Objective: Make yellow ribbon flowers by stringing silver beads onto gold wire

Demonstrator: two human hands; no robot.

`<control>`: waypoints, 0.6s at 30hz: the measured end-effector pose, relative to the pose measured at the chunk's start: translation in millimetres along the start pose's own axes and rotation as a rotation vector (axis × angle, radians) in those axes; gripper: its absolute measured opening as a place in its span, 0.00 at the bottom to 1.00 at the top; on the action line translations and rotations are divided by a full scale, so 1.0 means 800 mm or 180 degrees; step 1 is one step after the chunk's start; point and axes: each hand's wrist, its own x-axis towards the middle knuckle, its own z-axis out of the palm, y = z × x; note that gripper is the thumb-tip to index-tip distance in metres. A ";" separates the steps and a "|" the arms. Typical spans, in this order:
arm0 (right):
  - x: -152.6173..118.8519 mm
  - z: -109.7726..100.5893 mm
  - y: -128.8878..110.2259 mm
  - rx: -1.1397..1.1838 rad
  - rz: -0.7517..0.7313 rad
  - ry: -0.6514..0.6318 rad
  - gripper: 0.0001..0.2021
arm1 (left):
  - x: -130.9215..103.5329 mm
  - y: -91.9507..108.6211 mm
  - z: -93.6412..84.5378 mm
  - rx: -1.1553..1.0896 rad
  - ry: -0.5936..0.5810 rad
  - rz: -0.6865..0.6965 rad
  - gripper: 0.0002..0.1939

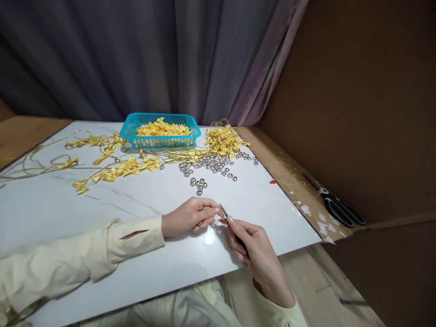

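Observation:
My left hand [194,215] is over the white board with thumb and fingers pinched together. Whatever it pinches, if anything, is too small to make out. Beside its fingertips, my right hand [250,238] is closed around a slim tool with a pointed metal tip [224,211] and a dark handle, most of which the fingers hide. The tip points up and left, close to the left fingers; whether they touch I cannot tell. Past the hands lie small shiny silver beads or bells [213,162], with a few in a separate cluster [199,185].
A blue basket [156,144] of yellow bows stands at the back. Yellow bows on gold cords [126,168] spread leftward, and a bunch of them [223,140] sits right of the basket. Black-handled scissors [335,202] and paper scraps lie on cardboard at right, by a brown wall.

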 end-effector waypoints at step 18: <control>0.002 0.002 -0.001 0.0042 0.0022 0.0108 0.22 | 0.001 0.002 0.000 0.0134 -0.0019 -0.0012 0.17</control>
